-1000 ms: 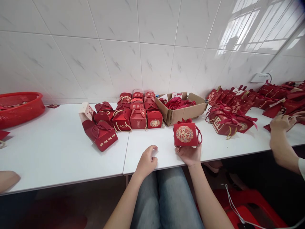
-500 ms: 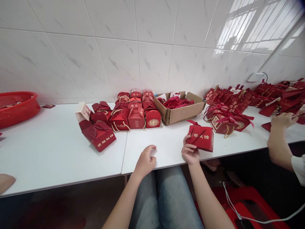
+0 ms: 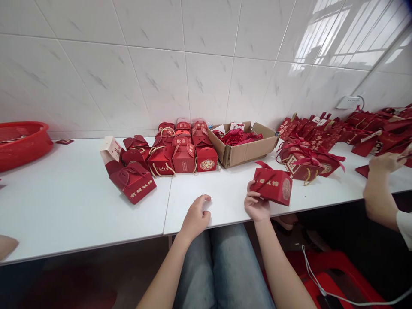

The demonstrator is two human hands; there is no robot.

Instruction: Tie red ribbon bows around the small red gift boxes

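My right hand [image 3: 256, 205] grips a red gift box [image 3: 272, 184] by its left side, tilted just above the table's front edge. Gold characters and a dark cord mark its front, and a round pattern shows on its right side. To the left, my left hand [image 3: 197, 214] rests near the table edge, thumb and forefinger apart, with nothing between them. Another red gift box [image 3: 133, 182], its pale flap raised, leans at the left. Behind my hands stands a group of red gift boxes [image 3: 183, 154] with cord handles.
A cardboard box [image 3: 252, 152] of red ribbons stands against the wall. Ribboned gift boxes [image 3: 305, 161] sit to its right, with many more beyond. A co-worker's hand [image 3: 384, 165] is at the far right. A red plastic basket [image 3: 25, 148] stands at the far left of the white table [image 3: 80, 206].
The gift box in my right hand has turned a little, so its round-patterned side now shows. My left hand has hardly moved.
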